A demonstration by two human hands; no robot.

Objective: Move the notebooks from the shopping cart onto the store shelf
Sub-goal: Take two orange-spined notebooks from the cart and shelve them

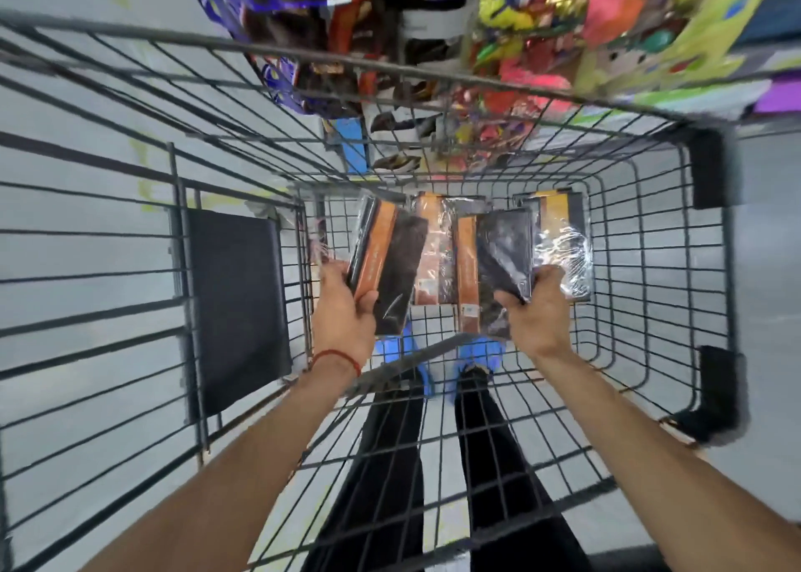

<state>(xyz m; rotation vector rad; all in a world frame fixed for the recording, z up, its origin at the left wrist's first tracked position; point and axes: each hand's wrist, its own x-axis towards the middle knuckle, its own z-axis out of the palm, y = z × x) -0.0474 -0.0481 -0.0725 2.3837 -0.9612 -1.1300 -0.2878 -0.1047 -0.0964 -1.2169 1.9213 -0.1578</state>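
Note:
I look down into a grey wire shopping cart (650, 276). My left hand (344, 311) grips a plastic-wrapped notebook (390, 263) with a dark cover and orange spine, lifted off the cart floor. My right hand (539, 307) grips a second dark wrapped notebook (505, 250) by its near edge. Under and between them several more wrapped notebooks lie on the cart floor, one in the middle (437, 250) and one at the far right (563, 233). The store shelf (542, 51) beyond the cart's far rim holds colourful goods and is blurred.
A black flap (236, 311) hangs on the cart's left inner wall. Black plastic corner guards (711, 172) sit on the right rim. My legs and blue shoes (416, 354) show through the cart's near wall. Hanging packets (312, 29) crowd the shelf's left part.

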